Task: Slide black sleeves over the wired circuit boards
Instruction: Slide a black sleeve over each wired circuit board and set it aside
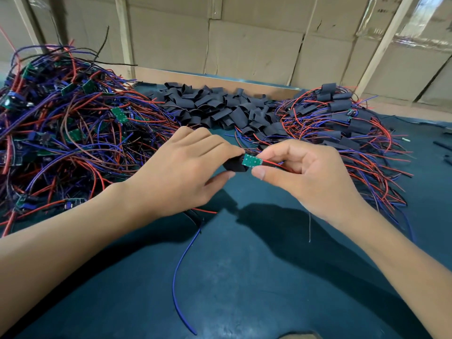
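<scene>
My left hand [181, 167] pinches a black sleeve [235, 165] between thumb and fingertips above the table. My right hand [303, 172] pinches a small green circuit board [252, 160] by its wired end; red and blue wires run back under that palm. The board's left end sits inside the sleeve's mouth, with most of the green face still showing. A heap of loose black sleeves [220, 106] lies behind my hands. Bare wired boards [73, 123] are piled at the left. Sleeved boards [342, 113] lie in a pile at the right.
The dark teal table [244, 277] has a loose blue wire [181, 270] trailing toward the front edge. A cardboard wall [244, 45] closes off the back. Small black scraps [442, 145] lie at the far right.
</scene>
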